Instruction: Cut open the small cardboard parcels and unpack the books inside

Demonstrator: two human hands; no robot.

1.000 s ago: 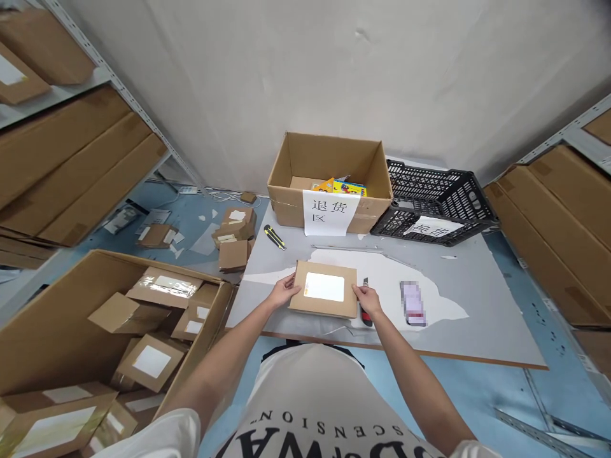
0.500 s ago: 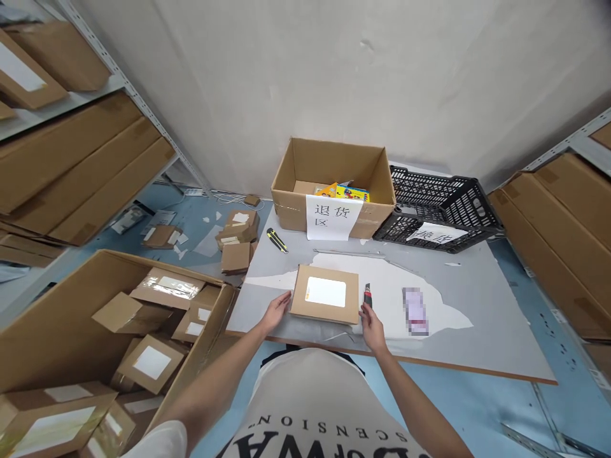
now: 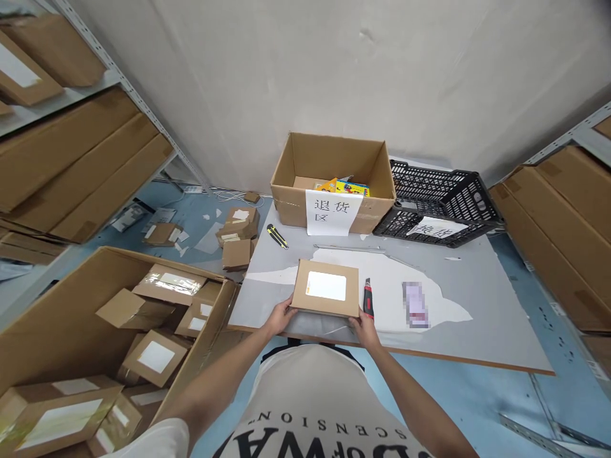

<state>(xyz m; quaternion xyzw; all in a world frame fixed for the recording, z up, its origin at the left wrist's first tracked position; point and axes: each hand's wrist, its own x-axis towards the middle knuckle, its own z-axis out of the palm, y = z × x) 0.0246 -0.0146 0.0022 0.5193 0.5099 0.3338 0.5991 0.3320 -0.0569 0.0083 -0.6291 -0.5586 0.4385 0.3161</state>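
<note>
A flat brown cardboard box (image 3: 300, 283) with a white label (image 3: 326, 285) lies in front of me on the table. My left hand (image 3: 280, 317) grips its near left corner, fingertips partly hidden by the box. At the near right corner, my right hand (image 3: 365, 328) holds the box too. A red and black utility knife (image 3: 368, 300) lies on the table just right of the box, beside my right hand's fingers. Farther right is a blurred-out purple item (image 3: 415, 305). A yellow and black utility knife (image 3: 277, 236) rests at the table's back left.
An open carton (image 3: 286, 207) with a paper sign and colourful packs stands behind, beside a black plastic crate (image 3: 443, 210). To my left, a large carton (image 3: 162, 257) holds several parcels. Small boxes (image 3: 237, 253) lie on the floor; loaded shelves (image 3: 90, 159) flank both sides.
My right hand has moved left from the red and black knife to the box's near right corner. My left hand has closed in on the near left corner.
</note>
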